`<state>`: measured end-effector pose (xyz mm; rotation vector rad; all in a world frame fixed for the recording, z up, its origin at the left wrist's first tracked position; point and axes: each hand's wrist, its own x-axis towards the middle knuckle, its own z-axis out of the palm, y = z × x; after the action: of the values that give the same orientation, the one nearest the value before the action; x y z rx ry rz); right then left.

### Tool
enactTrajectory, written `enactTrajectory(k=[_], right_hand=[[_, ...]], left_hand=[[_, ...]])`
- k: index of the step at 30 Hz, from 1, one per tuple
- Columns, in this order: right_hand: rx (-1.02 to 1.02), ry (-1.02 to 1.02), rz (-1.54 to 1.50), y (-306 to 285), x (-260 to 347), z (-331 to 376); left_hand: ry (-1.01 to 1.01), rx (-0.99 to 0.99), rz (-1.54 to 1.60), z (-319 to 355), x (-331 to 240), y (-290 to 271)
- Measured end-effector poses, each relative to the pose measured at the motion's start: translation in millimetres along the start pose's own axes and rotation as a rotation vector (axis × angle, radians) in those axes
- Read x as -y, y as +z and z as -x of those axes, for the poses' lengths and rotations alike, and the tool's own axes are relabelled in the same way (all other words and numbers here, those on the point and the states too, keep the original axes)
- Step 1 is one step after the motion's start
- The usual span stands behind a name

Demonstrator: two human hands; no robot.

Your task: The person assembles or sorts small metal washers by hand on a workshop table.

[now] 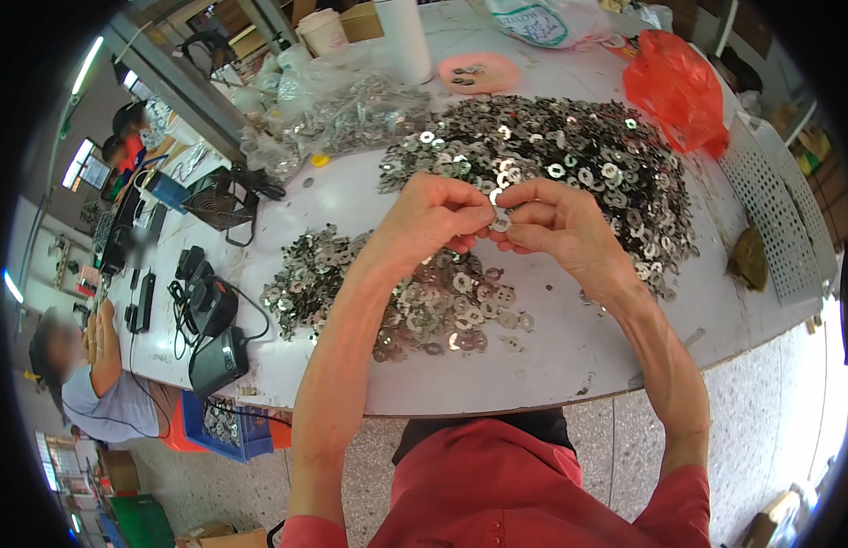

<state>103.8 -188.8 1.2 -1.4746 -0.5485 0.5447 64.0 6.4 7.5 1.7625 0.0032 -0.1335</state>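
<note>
Left hand [433,215]: grip pinches a small metal washer [500,223].
Right hand [556,219]: grip pinches the same washer.
Below: washer pile [442,301] on white worktop [552,356].

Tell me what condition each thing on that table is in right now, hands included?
Left hand: pinched shut on a small metal washer.
Right hand: fingertips closed on the same washer.
Large washer pile: loose, spread wide.
Near washer pile: loose, scattered flat.
Pink dish: holds a few washers.
Red bag: crumpled.
Clear plastic bag: slumped, holding metal parts.
</note>
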Motion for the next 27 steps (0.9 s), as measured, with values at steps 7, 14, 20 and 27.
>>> enactTrajectory(k=[7, 14, 20, 27], right_hand=[[0.103, -0.028, 0.014, -4.0, 3.6, 4.3], [0.115, -0.025, 0.036, -0.9, 0.7, 4.2], [0.133, -0.074, 0.153, 0.5, -1.7, 4.7], [0.353, -0.208, 0.596, 15.9, -4.4, 10.7]], left_hand=[[-0.054, 0.032, -0.007, 3.0, -4.5, 2.2], [-0.058, 0.070, -0.028, 6.8, -6.2, -0.2], [-0.030, 0.021, -0.091, 6.4, -6.0, -2.4], [0.054, -0.090, -0.108, 6.0, -9.8, -3.7]])
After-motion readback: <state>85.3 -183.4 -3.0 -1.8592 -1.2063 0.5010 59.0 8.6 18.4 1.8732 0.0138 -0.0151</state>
